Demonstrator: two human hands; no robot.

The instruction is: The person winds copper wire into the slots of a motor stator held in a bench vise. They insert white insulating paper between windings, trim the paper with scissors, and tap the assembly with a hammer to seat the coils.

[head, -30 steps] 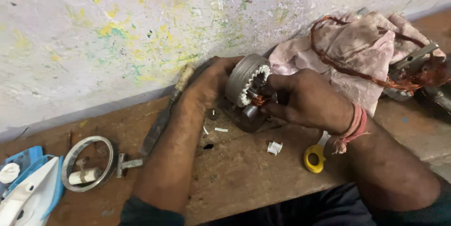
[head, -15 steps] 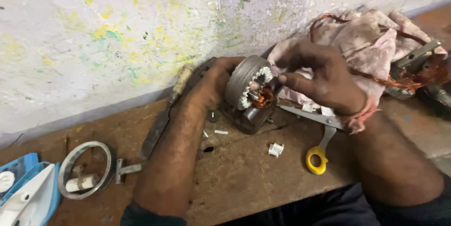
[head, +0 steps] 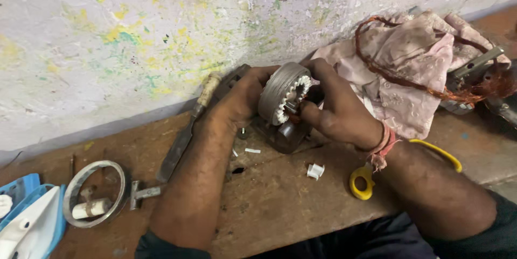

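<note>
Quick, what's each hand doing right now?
Left hand: closed around the round metal motor core.
Right hand: fingers on the core's front, pinching something there.

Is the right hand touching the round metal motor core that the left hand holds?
Touching. The head view shows the right hand with its fingers against the toothed face of the motor core, no gap visible, while the left hand grips its far side.
</note>
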